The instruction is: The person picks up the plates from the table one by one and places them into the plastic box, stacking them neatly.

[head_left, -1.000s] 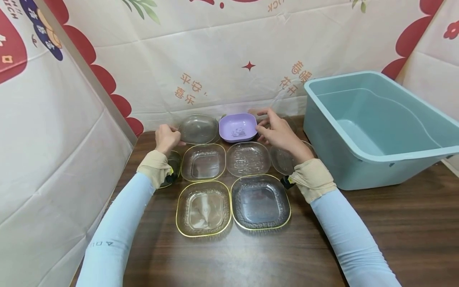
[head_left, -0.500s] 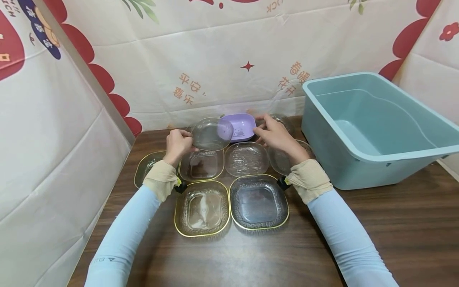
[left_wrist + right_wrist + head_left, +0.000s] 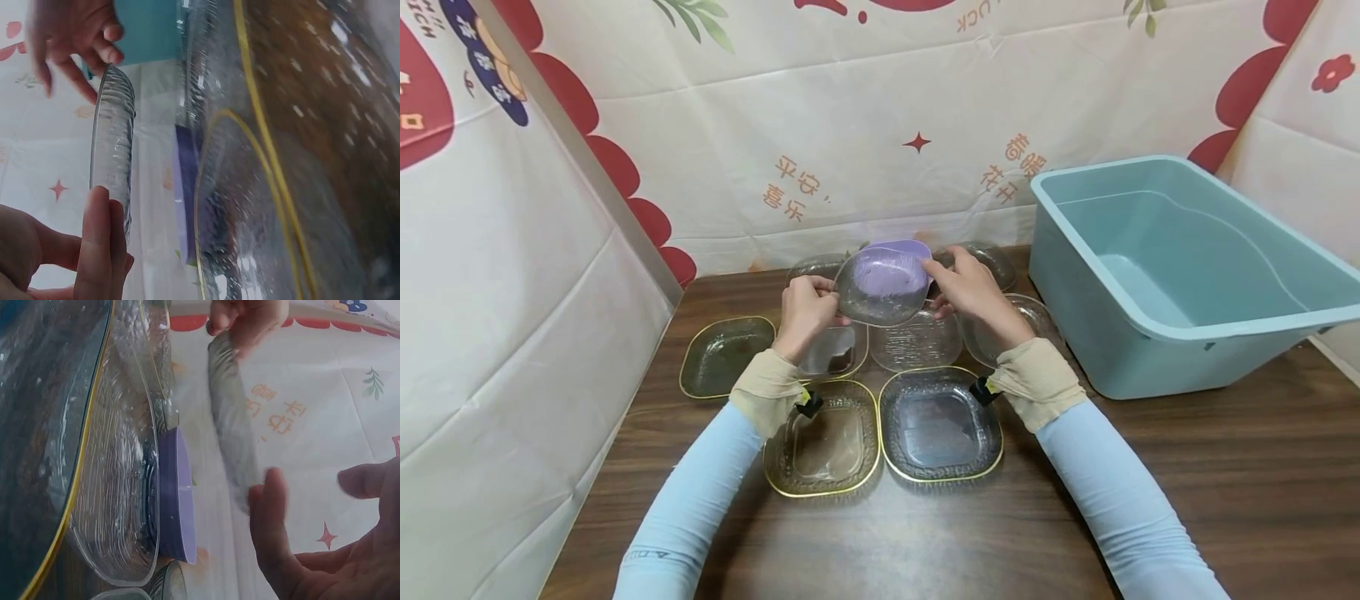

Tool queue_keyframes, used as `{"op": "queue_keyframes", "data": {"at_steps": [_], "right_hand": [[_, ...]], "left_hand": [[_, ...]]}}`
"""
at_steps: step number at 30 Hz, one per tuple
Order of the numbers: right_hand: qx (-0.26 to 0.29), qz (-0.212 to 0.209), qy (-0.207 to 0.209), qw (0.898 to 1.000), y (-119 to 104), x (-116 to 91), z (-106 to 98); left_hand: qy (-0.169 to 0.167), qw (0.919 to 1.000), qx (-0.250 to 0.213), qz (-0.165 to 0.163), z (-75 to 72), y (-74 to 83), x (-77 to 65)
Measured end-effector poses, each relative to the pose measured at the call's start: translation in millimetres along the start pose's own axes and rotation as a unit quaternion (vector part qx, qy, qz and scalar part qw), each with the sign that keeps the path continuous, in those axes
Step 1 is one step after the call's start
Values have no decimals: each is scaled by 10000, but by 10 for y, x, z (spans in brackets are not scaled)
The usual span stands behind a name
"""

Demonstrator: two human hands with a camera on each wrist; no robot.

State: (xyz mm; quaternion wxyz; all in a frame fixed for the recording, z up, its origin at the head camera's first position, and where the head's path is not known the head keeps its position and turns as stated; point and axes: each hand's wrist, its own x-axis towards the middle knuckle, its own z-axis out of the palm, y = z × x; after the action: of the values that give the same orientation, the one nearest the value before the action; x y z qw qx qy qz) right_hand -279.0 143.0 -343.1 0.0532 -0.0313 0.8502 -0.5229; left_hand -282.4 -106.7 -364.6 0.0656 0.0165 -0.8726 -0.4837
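My left hand [image 3: 808, 310] pinches the left edge of a clear oval dish [image 3: 880, 302] and holds it tilted, raised off the table. Through it shows the purple dish [image 3: 895, 248] at the back. At the raised dish's far edge is my right hand [image 3: 972, 287], its thumb and fingers spread apart; fingertips lie at or very near the rim, and whether they touch is unclear. In the left wrist view the raised dish [image 3: 114, 144] appears edge-on, above the purple dish [image 3: 185, 194]. From the right wrist, that dish [image 3: 230, 412] looks blurred beside my right fingers [image 3: 270, 512].
Two gold-rimmed square dishes [image 3: 942, 425] stand in front, and a dark gold-rimmed dish [image 3: 727, 357] at left. Several more clear dishes [image 3: 917, 343] fill the middle and back rows. A blue-green tub [image 3: 1097, 333] stands at right. Patterned cloth [image 3: 880, 108] hangs behind the table.
My left hand has lifted the clear oval dish from the back left and carried it right, over the purple dish. Another clear dish now shows where it was. The right hand has barely moved.
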Motion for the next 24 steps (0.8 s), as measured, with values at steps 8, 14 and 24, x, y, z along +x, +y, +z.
{"op": "queue_keyframes", "data": {"at_steps": [8, 14, 24], "right_hand": [[90, 214, -223, 9995, 34, -1, -44], [810, 127, -344, 9960, 32, 27, 15], [1202, -206, -123, 9925, 99, 35, -51]], "left_hand": [[-64, 9986, -526, -3, 126, 139, -87], [-24, 9976, -691, 89, 202, 222, -161], [-303, 9881, -1505, 99, 316, 275, -265]]}}
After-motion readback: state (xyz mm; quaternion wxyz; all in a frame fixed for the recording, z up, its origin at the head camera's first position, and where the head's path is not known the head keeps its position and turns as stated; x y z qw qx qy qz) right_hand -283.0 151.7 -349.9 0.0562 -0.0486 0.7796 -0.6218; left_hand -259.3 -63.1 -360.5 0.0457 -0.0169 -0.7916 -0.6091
